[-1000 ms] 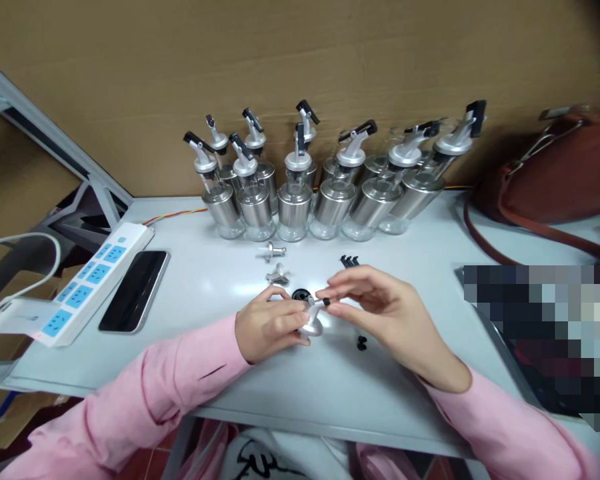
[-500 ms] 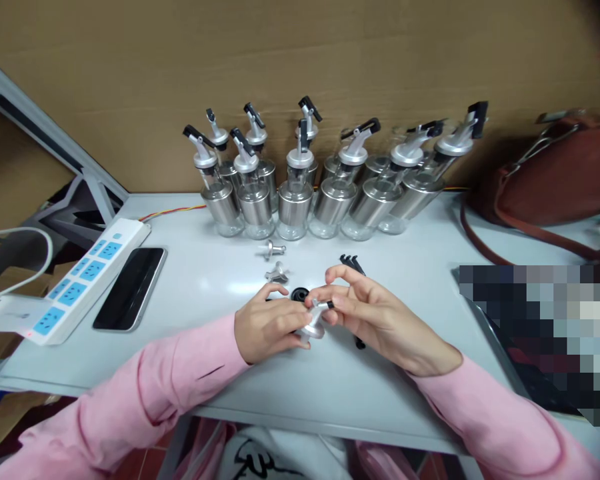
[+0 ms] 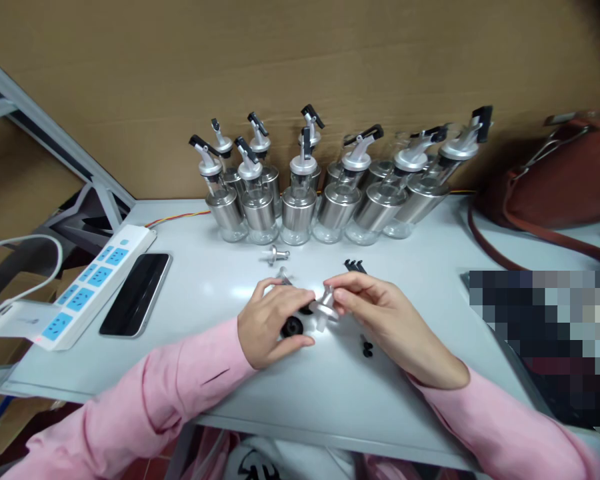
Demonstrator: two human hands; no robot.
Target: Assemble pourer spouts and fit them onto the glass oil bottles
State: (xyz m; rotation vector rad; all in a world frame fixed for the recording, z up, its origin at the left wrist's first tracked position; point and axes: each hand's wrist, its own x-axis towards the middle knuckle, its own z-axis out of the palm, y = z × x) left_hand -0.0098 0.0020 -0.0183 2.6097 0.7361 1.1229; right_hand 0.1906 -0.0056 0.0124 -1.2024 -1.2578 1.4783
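My right hand (image 3: pixel 380 313) pinches a silver pourer spout (image 3: pixel 325 308) between thumb and fingertips, just above the table. Close to its left side is my left hand (image 3: pixel 273 327), thumb and fingers apart; I cannot tell whether a fingertip touches the spout's rim. Under the left hand's gap lies a round black stopper (image 3: pixel 293 327), with another black piece partly covered by the fingers. Beyond the hands rest two loose silver spouts, one sideways (image 3: pixel 276 255) and one partly hidden. Several black levers (image 3: pixel 355 267) lie behind the right hand, and small black parts (image 3: pixel 367 349) sit beneath it.
Glass-and-steel bottles (image 3: pixel 299 207), many topped with pourers, stand in rows along the cardboard backing (image 3: pixel 280 60). At left are a phone (image 3: pixel 136 295) and a power strip (image 3: pixel 87 287). A brown bag (image 3: pixel 570 180) sits at right, near a pixelated patch.
My left hand has opened and drawn away from the spout, which now stays in the right hand's pinch. The black stopper and small black parts show more clearly.
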